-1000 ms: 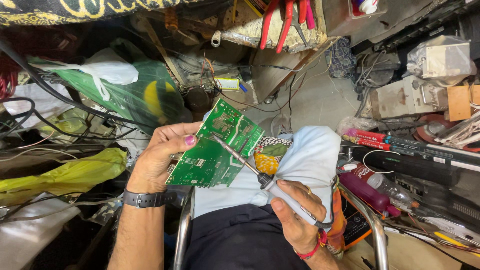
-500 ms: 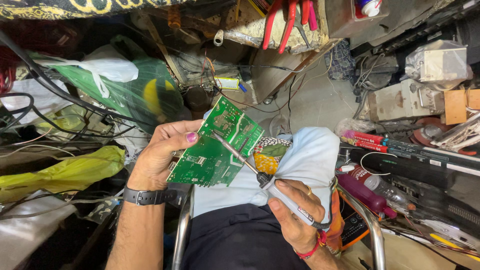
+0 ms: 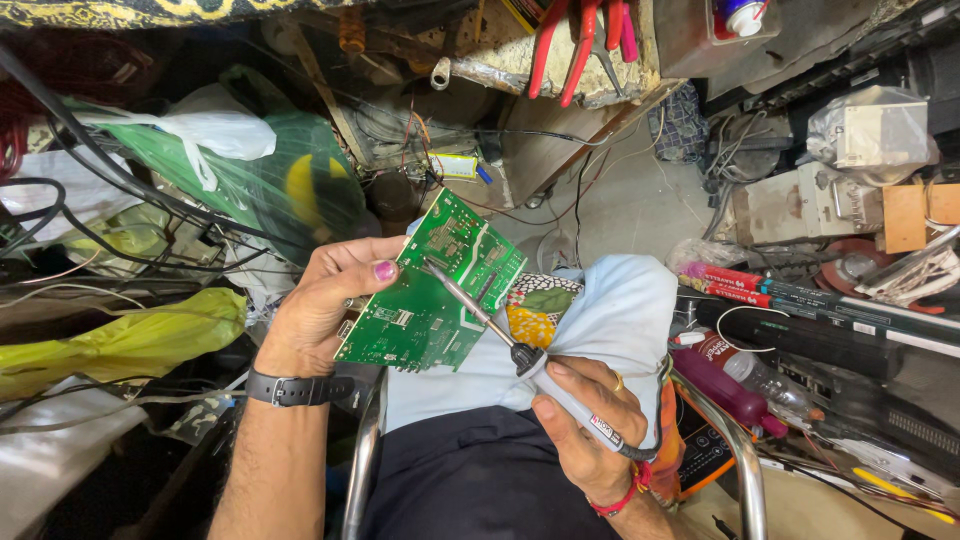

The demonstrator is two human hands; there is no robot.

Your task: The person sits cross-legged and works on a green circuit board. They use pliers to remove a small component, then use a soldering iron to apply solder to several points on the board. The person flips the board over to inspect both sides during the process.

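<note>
My left hand (image 3: 325, 310) holds a green circuit board (image 3: 430, 290) by its left edge, thumb on the board's face, tilted up over my lap. My right hand (image 3: 585, 425) grips a soldering iron (image 3: 520, 350) by its grey handle. The iron's metal tip rests on the upper middle of the board. A black watch is on my left wrist and a red thread on my right wrist. My knee in light blue cloth (image 3: 620, 310) lies just behind the iron.
A green plastic bag (image 3: 250, 170) and a yellow bag (image 3: 120, 340) lie at the left among black cables. Red-handled pliers (image 3: 580, 40) hang above. A purple bottle (image 3: 725, 375) and boxes of parts crowd the right. Chrome chair arms (image 3: 365, 460) flank my lap.
The board and iron stay together; the iron's tip has shifted slightly higher on the board. Both hands keep their grip.
</note>
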